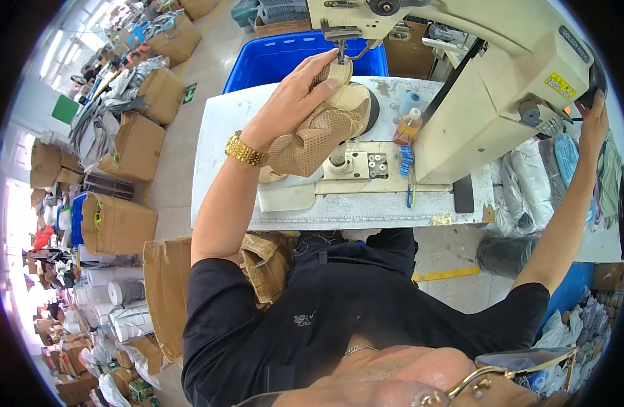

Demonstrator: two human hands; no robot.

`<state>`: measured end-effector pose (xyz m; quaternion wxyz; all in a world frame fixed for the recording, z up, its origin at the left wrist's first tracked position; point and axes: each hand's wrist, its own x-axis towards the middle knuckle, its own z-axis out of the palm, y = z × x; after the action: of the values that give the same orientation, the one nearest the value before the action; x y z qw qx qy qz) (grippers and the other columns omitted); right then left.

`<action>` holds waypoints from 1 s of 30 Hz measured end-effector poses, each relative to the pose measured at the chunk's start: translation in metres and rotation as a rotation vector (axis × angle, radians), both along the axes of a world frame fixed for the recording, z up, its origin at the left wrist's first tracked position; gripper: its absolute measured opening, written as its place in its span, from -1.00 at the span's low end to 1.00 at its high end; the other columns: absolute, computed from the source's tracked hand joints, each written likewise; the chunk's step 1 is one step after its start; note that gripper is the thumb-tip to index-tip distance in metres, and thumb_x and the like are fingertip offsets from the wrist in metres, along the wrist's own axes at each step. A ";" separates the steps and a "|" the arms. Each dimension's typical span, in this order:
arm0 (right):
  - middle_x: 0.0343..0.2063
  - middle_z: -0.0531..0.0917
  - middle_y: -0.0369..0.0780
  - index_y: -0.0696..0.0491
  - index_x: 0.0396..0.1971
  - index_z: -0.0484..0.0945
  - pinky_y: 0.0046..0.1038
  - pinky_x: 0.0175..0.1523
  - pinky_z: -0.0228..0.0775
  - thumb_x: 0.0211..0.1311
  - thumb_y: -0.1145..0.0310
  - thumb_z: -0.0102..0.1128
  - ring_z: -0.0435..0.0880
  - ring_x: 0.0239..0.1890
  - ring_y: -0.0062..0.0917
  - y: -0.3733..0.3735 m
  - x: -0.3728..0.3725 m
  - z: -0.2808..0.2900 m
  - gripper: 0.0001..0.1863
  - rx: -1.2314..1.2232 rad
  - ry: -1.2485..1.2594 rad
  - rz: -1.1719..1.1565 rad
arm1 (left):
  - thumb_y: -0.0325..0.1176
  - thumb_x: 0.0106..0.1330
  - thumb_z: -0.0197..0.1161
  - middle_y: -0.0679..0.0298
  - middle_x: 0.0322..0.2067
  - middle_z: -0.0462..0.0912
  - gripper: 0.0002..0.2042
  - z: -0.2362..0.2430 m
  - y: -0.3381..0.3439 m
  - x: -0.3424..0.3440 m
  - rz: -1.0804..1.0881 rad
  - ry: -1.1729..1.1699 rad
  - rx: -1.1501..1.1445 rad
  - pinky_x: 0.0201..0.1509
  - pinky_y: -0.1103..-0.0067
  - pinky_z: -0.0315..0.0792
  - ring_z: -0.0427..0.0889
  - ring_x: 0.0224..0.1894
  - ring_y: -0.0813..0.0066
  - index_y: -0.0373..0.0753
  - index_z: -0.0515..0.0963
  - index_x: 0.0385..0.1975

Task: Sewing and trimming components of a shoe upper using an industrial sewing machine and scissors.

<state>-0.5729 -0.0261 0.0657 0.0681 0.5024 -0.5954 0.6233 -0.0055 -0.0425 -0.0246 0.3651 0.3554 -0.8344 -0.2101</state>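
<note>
A tan mesh shoe with laces sits over the post of a cream sewing machine, its one end under the needle and presser foot. My left hand lies along the near left side of the shoe and grips it, fingertips close to the presser foot. Off to the far right, my right hand reaches up to the black handwheel at the machine's end, with its fingers curled at the lower rim. The far side of that wheel is cut off by the picture's dark rim.
On the white worktable stand a bottle of orange liquid and a blue bottle. A black phone lies near the front edge. Behind is a blue bin; wrapped bundles lie right, cardboard boxes left.
</note>
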 end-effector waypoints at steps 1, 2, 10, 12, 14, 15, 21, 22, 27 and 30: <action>0.01 0.59 -0.10 0.16 0.21 0.39 -0.42 0.07 0.46 0.45 -0.04 -0.17 0.70 -0.08 -0.34 0.001 0.001 0.000 -0.39 -0.003 0.023 -0.012 | -0.17 0.41 0.06 0.05 0.21 0.38 -0.48 -0.001 0.000 0.000 0.003 0.003 -0.002 0.30 0.44 0.25 0.38 0.24 0.21 -0.30 0.26 0.29; 0.01 0.59 -0.10 0.16 0.21 0.39 -0.42 0.07 0.46 0.45 -0.04 -0.17 0.70 -0.08 -0.34 0.001 0.000 0.000 -0.39 -0.003 0.023 -0.013 | -0.17 0.41 0.06 0.05 0.21 0.39 -0.48 -0.001 -0.001 0.000 0.005 0.006 -0.003 0.30 0.45 0.25 0.38 0.24 0.22 -0.30 0.26 0.30; -0.08 0.63 -0.10 0.18 0.19 0.40 -0.44 0.04 0.46 0.45 -0.05 -0.18 0.70 -0.10 -0.36 0.001 0.000 -0.001 -0.38 0.021 0.068 -0.046 | -0.20 0.41 0.06 0.07 0.20 0.40 -0.49 -0.002 -0.001 0.001 -0.004 0.044 0.044 0.30 0.45 0.25 0.39 0.23 0.26 -0.27 0.25 0.31; -0.09 0.63 -0.10 0.18 0.19 0.40 -0.44 0.04 0.46 0.45 -0.05 -0.18 0.71 -0.10 -0.36 0.001 0.000 -0.001 -0.38 0.015 0.056 -0.037 | -0.20 0.41 0.05 0.08 0.20 0.40 -0.49 -0.002 -0.001 0.000 -0.011 0.052 0.055 0.30 0.45 0.25 0.39 0.23 0.26 -0.27 0.25 0.31; -0.10 0.63 -0.09 0.18 0.19 0.40 -0.44 0.04 0.47 0.45 -0.05 -0.18 0.71 -0.10 -0.36 0.002 0.000 0.000 -0.39 0.010 0.043 -0.029 | -0.21 0.41 0.05 0.08 0.20 0.40 -0.49 -0.002 0.000 -0.001 -0.016 0.075 0.076 0.30 0.45 0.25 0.39 0.23 0.26 -0.27 0.25 0.31; -0.10 0.63 -0.09 0.19 0.19 0.40 -0.44 0.04 0.47 0.45 -0.05 -0.18 0.71 -0.10 -0.35 0.002 0.001 0.001 -0.39 0.013 0.035 -0.039 | -0.21 0.41 0.05 0.08 0.20 0.40 -0.49 -0.002 0.000 -0.001 -0.015 0.074 0.076 0.30 0.45 0.25 0.39 0.23 0.26 -0.27 0.25 0.31; -0.18 0.55 -0.18 0.30 0.09 0.44 -0.45 0.03 0.55 0.44 -0.05 -0.09 0.54 -0.24 -0.58 0.002 0.007 0.001 -0.37 -0.015 0.016 0.020 | -0.21 0.41 0.05 0.09 0.20 0.40 -0.50 -0.005 -0.002 0.001 -0.022 0.082 0.078 0.31 0.45 0.24 0.39 0.23 0.26 -0.26 0.26 0.31; -0.16 0.55 -0.16 0.30 0.07 0.45 -0.44 0.05 0.53 0.44 -0.05 -0.09 0.56 -0.21 -0.56 0.001 0.007 0.001 -0.37 -0.007 0.015 0.032 | -0.21 0.41 0.04 0.09 0.20 0.40 -0.50 -0.005 -0.002 0.002 -0.022 0.083 0.078 0.31 0.45 0.24 0.39 0.23 0.26 -0.26 0.26 0.31; -0.07 0.62 -0.07 0.25 0.14 0.42 -0.39 0.17 0.41 0.45 -0.05 -0.13 0.65 -0.02 -0.34 0.002 -0.008 -0.022 -0.38 0.016 -0.049 0.084 | -0.20 0.42 0.04 0.09 0.18 0.41 -0.50 -0.005 -0.002 -0.002 -0.036 0.100 0.071 0.30 0.45 0.25 0.40 0.22 0.27 -0.26 0.26 0.30; -0.01 0.58 -0.03 0.30 0.13 0.40 -0.36 0.25 0.34 0.44 -0.04 -0.10 0.57 0.08 -0.35 -0.001 -0.003 -0.035 -0.36 0.008 -0.140 0.165 | -0.19 0.42 0.03 0.09 0.18 0.41 -0.50 -0.004 -0.002 -0.001 -0.030 0.097 0.096 0.29 0.44 0.25 0.40 0.21 0.27 -0.26 0.26 0.30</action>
<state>-0.5755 -0.0271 0.0308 -0.0271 0.5053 -0.5576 0.6580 -0.0065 -0.0450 -0.0288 0.3844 0.3495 -0.8099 -0.2723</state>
